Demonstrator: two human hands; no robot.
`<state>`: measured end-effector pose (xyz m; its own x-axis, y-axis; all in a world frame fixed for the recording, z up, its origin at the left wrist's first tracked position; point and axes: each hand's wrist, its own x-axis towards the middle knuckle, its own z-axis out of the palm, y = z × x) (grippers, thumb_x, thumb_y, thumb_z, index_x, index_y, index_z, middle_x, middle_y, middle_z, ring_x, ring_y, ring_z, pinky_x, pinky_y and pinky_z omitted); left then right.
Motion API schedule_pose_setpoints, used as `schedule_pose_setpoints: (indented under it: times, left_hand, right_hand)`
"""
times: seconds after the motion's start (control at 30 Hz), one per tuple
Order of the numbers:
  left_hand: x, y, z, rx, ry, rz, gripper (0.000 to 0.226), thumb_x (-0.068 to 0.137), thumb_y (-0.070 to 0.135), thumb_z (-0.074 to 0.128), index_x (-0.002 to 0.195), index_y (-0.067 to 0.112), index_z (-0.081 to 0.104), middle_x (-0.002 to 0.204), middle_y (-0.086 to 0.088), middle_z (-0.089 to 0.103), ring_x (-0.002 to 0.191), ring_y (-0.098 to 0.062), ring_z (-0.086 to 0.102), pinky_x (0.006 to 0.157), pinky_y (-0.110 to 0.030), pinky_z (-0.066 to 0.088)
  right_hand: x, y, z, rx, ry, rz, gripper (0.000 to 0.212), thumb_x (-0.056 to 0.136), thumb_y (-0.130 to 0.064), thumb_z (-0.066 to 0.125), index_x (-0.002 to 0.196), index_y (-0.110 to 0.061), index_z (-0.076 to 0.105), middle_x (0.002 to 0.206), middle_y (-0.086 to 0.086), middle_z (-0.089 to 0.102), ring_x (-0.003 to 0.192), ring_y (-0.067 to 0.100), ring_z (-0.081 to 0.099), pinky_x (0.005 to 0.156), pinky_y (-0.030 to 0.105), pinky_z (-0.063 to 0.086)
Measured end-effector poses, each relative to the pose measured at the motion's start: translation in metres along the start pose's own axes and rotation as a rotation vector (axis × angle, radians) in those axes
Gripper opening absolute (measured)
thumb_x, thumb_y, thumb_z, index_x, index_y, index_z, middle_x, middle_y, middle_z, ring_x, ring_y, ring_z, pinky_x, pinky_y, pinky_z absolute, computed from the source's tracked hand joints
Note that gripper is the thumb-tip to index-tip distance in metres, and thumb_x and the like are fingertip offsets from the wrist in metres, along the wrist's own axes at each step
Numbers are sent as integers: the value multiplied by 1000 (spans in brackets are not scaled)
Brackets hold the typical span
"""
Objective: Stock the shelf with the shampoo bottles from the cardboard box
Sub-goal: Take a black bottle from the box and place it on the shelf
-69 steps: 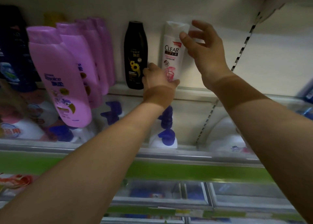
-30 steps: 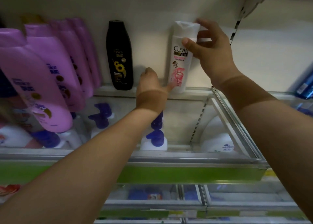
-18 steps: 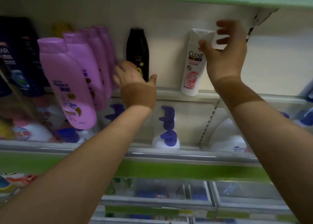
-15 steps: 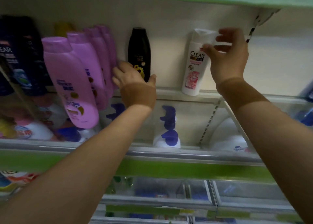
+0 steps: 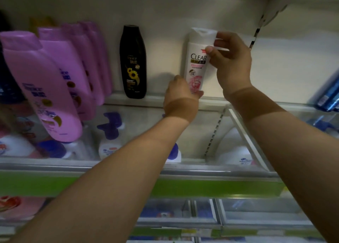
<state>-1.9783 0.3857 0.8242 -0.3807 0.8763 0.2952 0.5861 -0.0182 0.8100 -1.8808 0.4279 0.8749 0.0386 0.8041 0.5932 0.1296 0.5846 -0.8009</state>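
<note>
While both arms are reaching up to the shelf [image 5: 128, 100], the white bottle [image 5: 196, 62] is standing between the hands, long axis close to vertical, cap end pointing up and leaning a touch to the right, base down on the ledge. The right hand [image 5: 232, 62] is gripping it near the top, thumb lying across the front by the label and fingers curling round the cap's far side. The left hand [image 5: 181, 94] is sitting at the base, thumb touching the bottom edge; its fingers are hiding behind the hand, so I cannot tell whether they are clasping the bottle or only steadying it. Just left of the left hand a black bottle [image 5: 133, 61] is standing upright, and further left purple bottles [image 5: 44, 84] are lining up in a row.
</note>
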Motion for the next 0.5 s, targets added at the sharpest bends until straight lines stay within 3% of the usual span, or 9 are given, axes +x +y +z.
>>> schedule_pose_setpoints:
  times: [0.23,0.4,0.5]
  left_hand:
    - [11,-8,10,41,67,-14,47,81,35,71,115,8,54,114,-10,60,106,-28,59,88,-41,52]
    - [14,-10,9,23,50,-17,48,79,37,72,113,8,55,113,-9,61,105,-26,60,90,-39,51]
    - [11,-11,2,22,28,-16,51,78,40,73,112,7,55,110,-9,61,104,-26,59,89,-40,51]
  right_hand:
    - [3,-1,-2,29,-56,-5,22,84,-12,65,103,-22,61,96,-2,67,93,21,65,75,30,56]
    - [3,0,0,-19,-38,11,29,86,-13,66,115,-12,62,102,3,69,94,21,66,78,36,59]
    - [0,-3,-1,-67,-33,37,38,86,-20,69,122,-16,58,108,2,67,97,18,66,84,36,58]
